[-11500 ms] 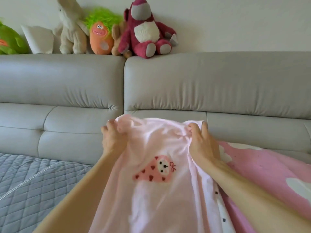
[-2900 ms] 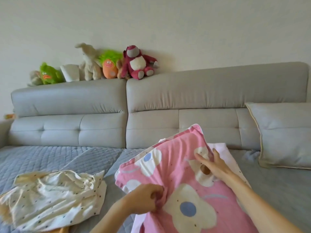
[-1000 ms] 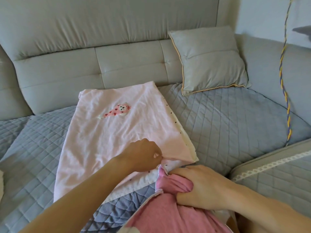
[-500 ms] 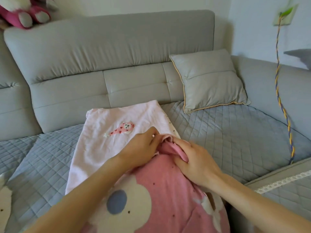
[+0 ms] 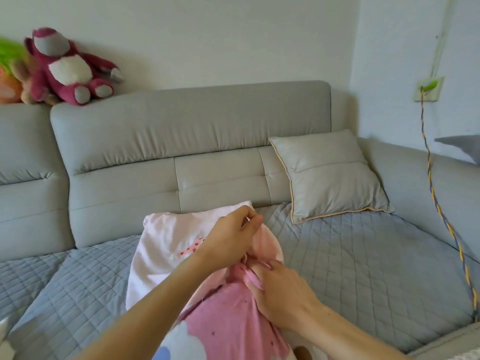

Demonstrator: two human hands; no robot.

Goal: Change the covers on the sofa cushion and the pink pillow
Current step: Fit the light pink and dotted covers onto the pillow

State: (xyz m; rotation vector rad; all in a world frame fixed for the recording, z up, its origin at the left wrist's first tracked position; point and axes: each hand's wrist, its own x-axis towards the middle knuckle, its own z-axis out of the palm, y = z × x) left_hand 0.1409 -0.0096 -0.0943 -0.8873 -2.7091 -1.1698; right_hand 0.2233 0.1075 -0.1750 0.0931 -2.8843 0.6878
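Two hands are working the pink pillow (image 5: 233, 331) into one pale pink cover (image 5: 166, 245): left hand (image 5: 228, 242) is pinching the cover's open edge, right hand (image 5: 280, 294) is gripping bunched pillow fabric just below. Next, likely, feeding it deeper. One grey cushion (image 5: 330, 175) is leaning beyond the fingers.

Upper left: magenta plush bear (image 5: 70, 71) seated on grey sofa backrest (image 5: 181, 126). Right edge: braided yellow-and-blue cord (image 5: 436, 201) hangs from wall socket (image 5: 428, 89). Grey quilted seat cover (image 5: 363, 255) across lower frame.
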